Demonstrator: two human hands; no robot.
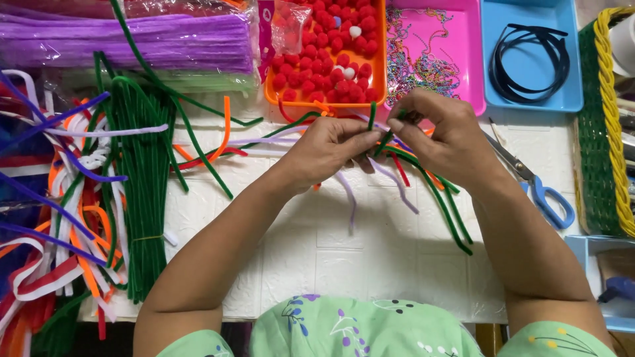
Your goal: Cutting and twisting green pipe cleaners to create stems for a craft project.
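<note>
My left hand [325, 149] and my right hand [442, 135] meet above the middle of the white table [370, 258]. Both pinch a small bunch of pipe cleaners [382, 140] between fingertips. The bunch mixes green, lilac, orange and red stems. A short green end sticks up between my thumbs. Long green stems [444, 201] trail down to the right under my right hand. Lilac stems [349, 195] hang below my left hand.
A bundle of green pipe cleaners [142, 192] and loose mixed ones lie at left. Purple packs [132, 43] sit top left. An orange tray of red pom-poms [334, 56], a pink tray of chains [433, 49], a blue tray of black headbands [529, 59], scissors [536, 185] and a woven basket [605, 125] stand behind and right.
</note>
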